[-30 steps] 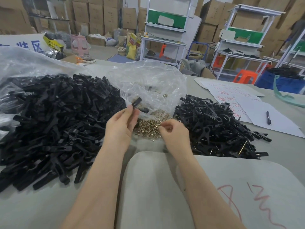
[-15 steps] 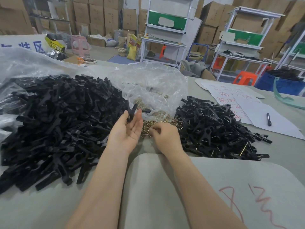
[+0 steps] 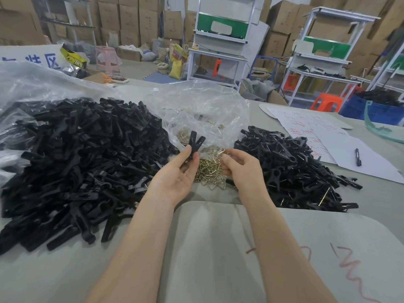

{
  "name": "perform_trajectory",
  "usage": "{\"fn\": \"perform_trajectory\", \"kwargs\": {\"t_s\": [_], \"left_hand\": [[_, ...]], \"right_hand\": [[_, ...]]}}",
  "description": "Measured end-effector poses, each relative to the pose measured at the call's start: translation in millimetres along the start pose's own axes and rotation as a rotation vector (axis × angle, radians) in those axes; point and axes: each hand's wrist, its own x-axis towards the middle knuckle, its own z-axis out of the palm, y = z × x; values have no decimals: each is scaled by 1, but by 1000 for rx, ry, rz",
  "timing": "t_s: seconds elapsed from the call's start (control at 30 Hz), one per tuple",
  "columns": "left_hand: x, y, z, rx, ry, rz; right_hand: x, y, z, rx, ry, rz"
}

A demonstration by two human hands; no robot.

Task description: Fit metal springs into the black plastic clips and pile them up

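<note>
In the head view we've got the left hand (image 3: 177, 173) palm up, pinching a black clip (image 3: 194, 145) by its lower end, with its two arms forking upward in front of the clear plastic bag (image 3: 203, 106). Just beside it, the right hand (image 3: 240, 169) curls its fingers over the brass-coloured springs (image 3: 207, 173) spilling from the bag's mouth onto the counter (image 3: 65, 276). Whether it has one pinched, we cannot tell. On the left lies a big heap of clip parts (image 3: 76, 160), and on the right a smaller pile of clips (image 3: 290, 171) with metal glinting among them. A pen (image 3: 357, 157) rests on paper sheets (image 3: 349, 149) at the far right.
</note>
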Motion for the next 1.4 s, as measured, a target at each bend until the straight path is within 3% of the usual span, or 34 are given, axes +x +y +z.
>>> {"fn": "perform_trajectory", "kwargs": {"t_s": [0.1, 0.37, 0.57, 0.63, 0.77, 0.87, 1.1, 1.27, 1.4], "left_hand": [[-3, -2, 1, 50, -19, -23], [-1, -6, 1, 28, -33, -71], [0, -9, 0, 166, -33, -40], [2, -12, 0, 373, 21, 78], [4, -16, 0, 991, 113, 515], [2, -18, -3, 1304, 89, 731], [2, -23, -6, 1592, -12, 839], [0, -22, -6, 1712, -51, 944], [1, -21, -5, 1722, -99, 1041]], "right_hand": [[0, 1, -1, 30, -35, 20], [-4, 4, -4, 432, -2, 202], [-3, 6, -6, 493, 43, 217], [-2, 4, -8, 496, 54, 228], [-2, 0, -14, 455, 56, 186], [-2, -6, -18, 439, 39, 132], [-8, -23, -20, 312, 12, 49], [-9, -25, -22, -44, 6, -10], [-10, -28, -20, -144, -14, -39]]}}
